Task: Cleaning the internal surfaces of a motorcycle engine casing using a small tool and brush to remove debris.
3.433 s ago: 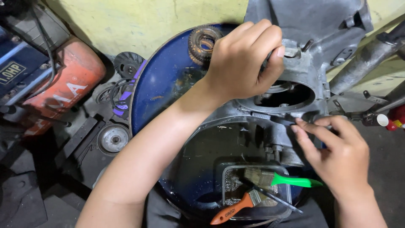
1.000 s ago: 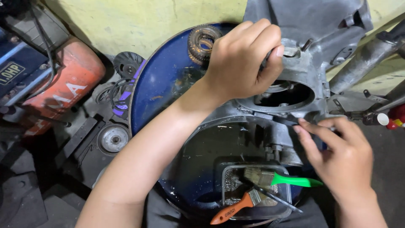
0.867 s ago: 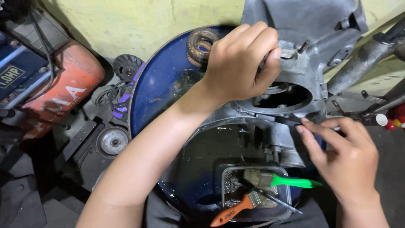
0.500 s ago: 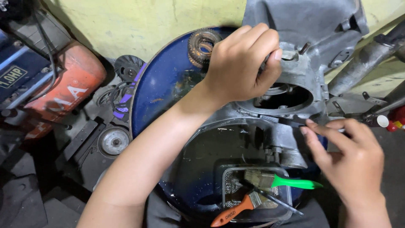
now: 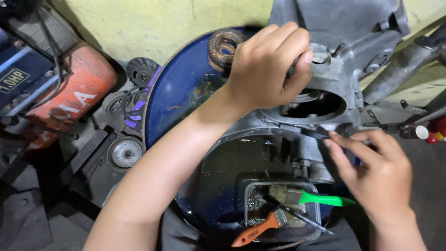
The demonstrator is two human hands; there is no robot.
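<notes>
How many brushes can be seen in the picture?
2. Both lie in the clear tray at the bottom: a green-handled brush, and an orange-handled brush just below it. More may be hidden.

A single head-worn camera looks steeply down and close onto a round blue metal basin (image 5: 181, 88) at frame centre. The wearer's forearms enter from the bottom edge; a pale yellow wall (image 5: 153, 23) runs along the top. The right edge is probably floor, though motion blur there leaves it unclear.
</notes>
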